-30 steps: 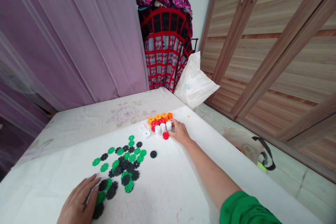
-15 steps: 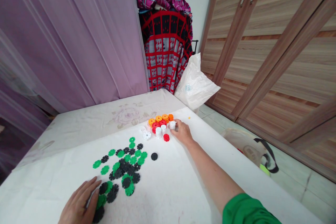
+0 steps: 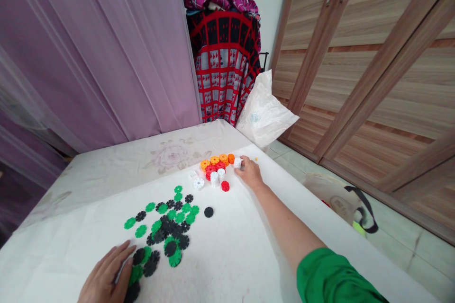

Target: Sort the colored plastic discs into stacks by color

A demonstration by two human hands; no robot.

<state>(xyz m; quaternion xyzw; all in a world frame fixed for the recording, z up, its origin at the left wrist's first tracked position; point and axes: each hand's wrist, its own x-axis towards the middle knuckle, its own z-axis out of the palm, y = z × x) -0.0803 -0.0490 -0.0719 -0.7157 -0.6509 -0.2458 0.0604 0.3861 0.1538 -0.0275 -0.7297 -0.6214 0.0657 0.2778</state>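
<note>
At the far right end of the orange stacks, my right hand has its thumb and fingers closed on a short stack of white notched discs. Just nearer lie stacked red discs, two white stacks, a single red disc pile and a white disc. My left hand rests on the cloth with fingers stretched out, beside loose black discs and green discs; it holds nothing that I can see.
Loose green and black discs spread over the white cloth mid-table, with one black disc apart. Beyond the table's right edge stand a white plastic bag and, on the floor, a clear bag. A wooden wardrobe lines the right.
My right hand has carried the white stack slightly away and to the right, beside the last orange stack. My left hand has stayed in place.
</note>
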